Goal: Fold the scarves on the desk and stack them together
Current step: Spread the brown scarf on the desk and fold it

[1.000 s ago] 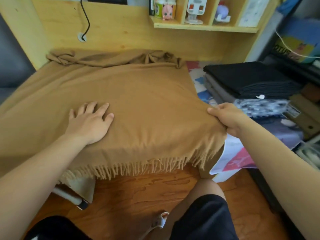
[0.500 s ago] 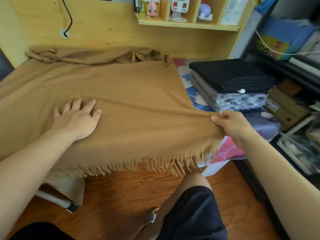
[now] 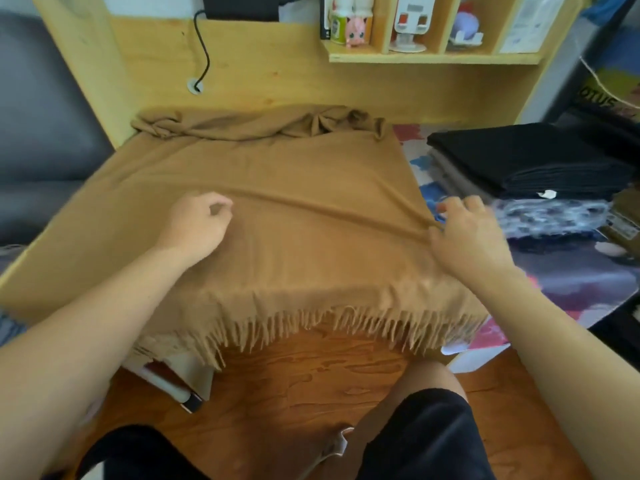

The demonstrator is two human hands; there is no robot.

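A large tan fringed scarf [image 3: 294,209] lies spread over the desk, bunched along the back wall, its fringe hanging off the front edge. My left hand [image 3: 199,226] sits on its middle with fingers curled, pinching the cloth. A raised crease runs from there across to my right hand [image 3: 464,233], which rests at the scarf's right edge with fingers spread and the thumb on the crease. At the right stands a stack of folded scarves [image 3: 540,188]: black on top, grey and a patterned one beneath.
A colourful desk mat [image 3: 585,271] shows at the right under the stack. A wall shelf [image 3: 433,57] with small figures hangs above the desk back, a black cable [image 3: 204,60] beside it. A grey sofa [image 3: 41,140] stands to the left. My knees are below the front edge.
My left hand went from lying flat to curled and pinching the cloth, slightly further right. My right hand loosened its grip on the edge and spread its fingers. A crease rose between the hands.
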